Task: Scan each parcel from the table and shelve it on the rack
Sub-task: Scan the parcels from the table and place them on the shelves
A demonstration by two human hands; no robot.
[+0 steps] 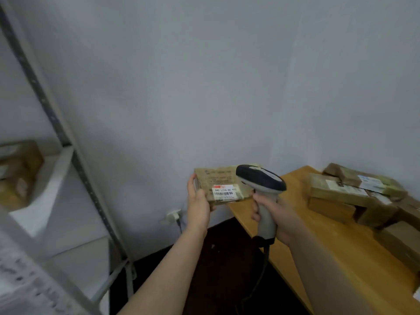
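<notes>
My left hand [198, 201] grips a parcel [218, 180] at its 9 o'clock edge; my right hand [279, 214] grips the scanner [261, 178] at its 3 o'clock end.

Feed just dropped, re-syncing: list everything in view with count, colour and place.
held parcel: one, brown, white barcode label, mid-air left of the table
scanner: one, grey with black top, aimed at the held parcel
table parcels: several, brown, piled at the table's right
table: one, light wood, right
rack: one, white shelves, grey posts, left
rack parcels: blurred, brown, on a rack shelf
wall socket: one, white, low between rack and table
left hand: one, grips the held parcel's left edge
right hand: one, grips the scanner's handle
</notes>
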